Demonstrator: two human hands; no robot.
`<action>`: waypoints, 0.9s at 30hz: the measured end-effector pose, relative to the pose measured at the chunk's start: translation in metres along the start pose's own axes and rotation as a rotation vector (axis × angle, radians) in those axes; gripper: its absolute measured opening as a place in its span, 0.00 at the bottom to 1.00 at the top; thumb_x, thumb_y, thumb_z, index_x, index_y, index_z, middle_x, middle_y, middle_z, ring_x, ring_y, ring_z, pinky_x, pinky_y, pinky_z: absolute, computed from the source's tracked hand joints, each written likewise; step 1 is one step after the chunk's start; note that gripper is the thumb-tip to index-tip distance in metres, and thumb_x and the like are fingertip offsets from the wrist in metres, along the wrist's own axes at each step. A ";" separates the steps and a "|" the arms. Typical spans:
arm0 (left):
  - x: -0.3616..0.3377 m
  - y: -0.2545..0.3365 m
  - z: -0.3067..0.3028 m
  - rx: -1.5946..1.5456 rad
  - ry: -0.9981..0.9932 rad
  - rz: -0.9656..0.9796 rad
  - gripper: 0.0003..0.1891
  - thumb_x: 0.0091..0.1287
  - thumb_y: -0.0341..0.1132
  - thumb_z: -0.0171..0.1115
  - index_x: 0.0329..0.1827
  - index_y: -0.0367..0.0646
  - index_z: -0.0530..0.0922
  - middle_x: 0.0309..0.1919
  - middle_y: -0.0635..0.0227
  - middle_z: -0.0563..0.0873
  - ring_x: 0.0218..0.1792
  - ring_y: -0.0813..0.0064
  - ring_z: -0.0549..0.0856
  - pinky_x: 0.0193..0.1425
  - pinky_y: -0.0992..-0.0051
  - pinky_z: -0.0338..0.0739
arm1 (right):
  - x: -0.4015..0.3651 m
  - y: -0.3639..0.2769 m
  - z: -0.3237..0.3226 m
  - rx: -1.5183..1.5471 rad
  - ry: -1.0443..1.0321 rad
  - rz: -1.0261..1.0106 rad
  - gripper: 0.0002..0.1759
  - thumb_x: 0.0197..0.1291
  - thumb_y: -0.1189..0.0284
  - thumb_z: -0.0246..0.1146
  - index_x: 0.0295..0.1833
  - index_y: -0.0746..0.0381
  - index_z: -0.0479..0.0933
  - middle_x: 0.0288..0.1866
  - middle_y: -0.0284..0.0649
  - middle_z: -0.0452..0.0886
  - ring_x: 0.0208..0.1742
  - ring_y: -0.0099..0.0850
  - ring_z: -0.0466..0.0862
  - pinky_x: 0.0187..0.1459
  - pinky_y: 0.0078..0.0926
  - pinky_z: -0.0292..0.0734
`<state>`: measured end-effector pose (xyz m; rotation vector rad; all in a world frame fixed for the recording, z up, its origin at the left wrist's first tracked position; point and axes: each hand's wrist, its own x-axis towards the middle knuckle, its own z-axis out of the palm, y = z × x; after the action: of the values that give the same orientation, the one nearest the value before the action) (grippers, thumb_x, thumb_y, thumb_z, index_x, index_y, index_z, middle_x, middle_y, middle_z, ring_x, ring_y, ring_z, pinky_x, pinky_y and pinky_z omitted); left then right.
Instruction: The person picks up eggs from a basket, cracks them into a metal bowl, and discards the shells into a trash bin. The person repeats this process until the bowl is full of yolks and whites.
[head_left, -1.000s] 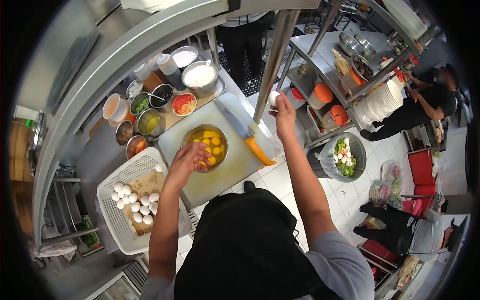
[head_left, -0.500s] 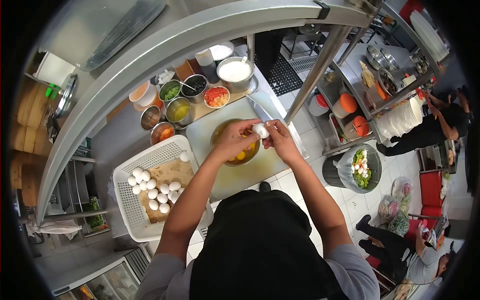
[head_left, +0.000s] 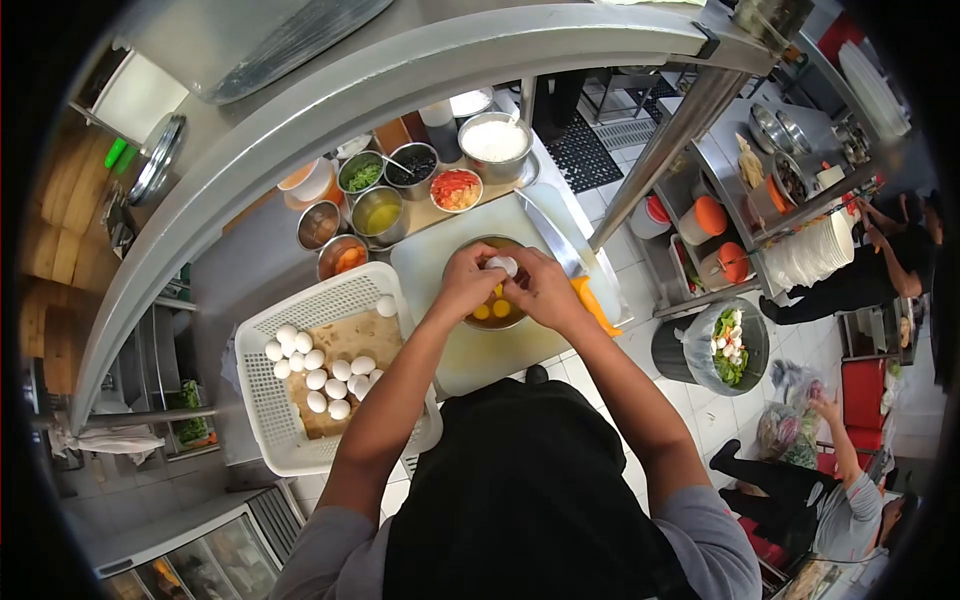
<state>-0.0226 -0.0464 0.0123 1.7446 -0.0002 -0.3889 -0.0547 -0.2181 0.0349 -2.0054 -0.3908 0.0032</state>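
Observation:
Above a metal bowl [head_left: 487, 241], my left hand [head_left: 466, 284] and my right hand [head_left: 546, 291] come together with their fingers closed around a white egg [head_left: 502, 265]. Its shell looks parted, though the fingers cover much of it. Beneath them, yellow yolks [head_left: 500, 308] lie in the bowl, which stands on a pale cutting board [head_left: 455, 362]. To the left, a white perforated basket [head_left: 262, 398] contains several whole eggs [head_left: 337, 388] on brown cardboard. A knife [head_left: 556, 238] with a yellow handle [head_left: 596, 305] rests right of the bowl.
Behind the board stand containers of chopped red and orange food [head_left: 456, 189], green herbs [head_left: 361, 177], yellow liquid [head_left: 380, 215] and white powder [head_left: 496, 141]. A metal shelf frame [head_left: 400, 62] arches overhead. A lined bin [head_left: 707, 345] is at right, and two people work beyond it.
My hands have lowered the egg closer to the bowl, and its shell now appears parted. The knife's yellow handle has come into sight. A person at lower right has raised an arm.

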 end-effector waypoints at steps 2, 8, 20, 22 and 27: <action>0.006 -0.010 0.000 0.021 0.029 -0.012 0.17 0.56 0.31 0.65 0.48 0.35 0.83 0.33 0.62 0.86 0.29 0.74 0.85 0.33 0.74 0.80 | 0.001 -0.001 0.004 -0.031 0.012 -0.021 0.24 0.53 0.74 0.69 0.58 0.65 0.76 0.49 0.50 0.82 0.38 0.43 0.86 0.42 0.37 0.82; 0.009 -0.012 0.003 0.118 0.053 -0.004 0.15 0.61 0.25 0.61 0.50 0.30 0.79 0.37 0.62 0.87 0.33 0.77 0.85 0.35 0.77 0.80 | 0.004 0.011 0.019 -0.132 0.063 -0.068 0.26 0.52 0.70 0.70 0.58 0.64 0.75 0.50 0.52 0.81 0.40 0.50 0.85 0.44 0.44 0.82; 0.015 -0.027 0.003 0.151 0.096 0.063 0.15 0.59 0.23 0.61 0.49 0.31 0.79 0.35 0.63 0.87 0.35 0.78 0.84 0.38 0.77 0.79 | 0.009 0.020 0.032 -0.296 0.126 -0.086 0.21 0.51 0.73 0.64 0.53 0.62 0.74 0.48 0.53 0.80 0.45 0.55 0.82 0.44 0.48 0.81; 0.014 -0.026 0.002 0.154 0.112 0.084 0.16 0.59 0.23 0.61 0.51 0.32 0.80 0.35 0.64 0.86 0.35 0.78 0.84 0.39 0.76 0.79 | 0.010 0.022 0.031 -0.296 0.114 -0.103 0.21 0.50 0.74 0.64 0.52 0.62 0.74 0.48 0.53 0.80 0.45 0.54 0.82 0.43 0.48 0.81; -0.007 -0.007 -0.012 0.307 0.132 0.229 0.19 0.60 0.23 0.61 0.56 0.33 0.79 0.36 0.65 0.86 0.34 0.78 0.83 0.41 0.74 0.79 | 0.014 0.023 0.010 -0.341 0.109 -0.369 0.25 0.49 0.82 0.60 0.56 0.59 0.75 0.55 0.45 0.78 0.52 0.49 0.80 0.49 0.43 0.80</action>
<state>-0.0273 -0.0323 0.0091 2.0454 -0.1710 -0.1076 -0.0369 -0.2147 0.0126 -2.2238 -0.7248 -0.4267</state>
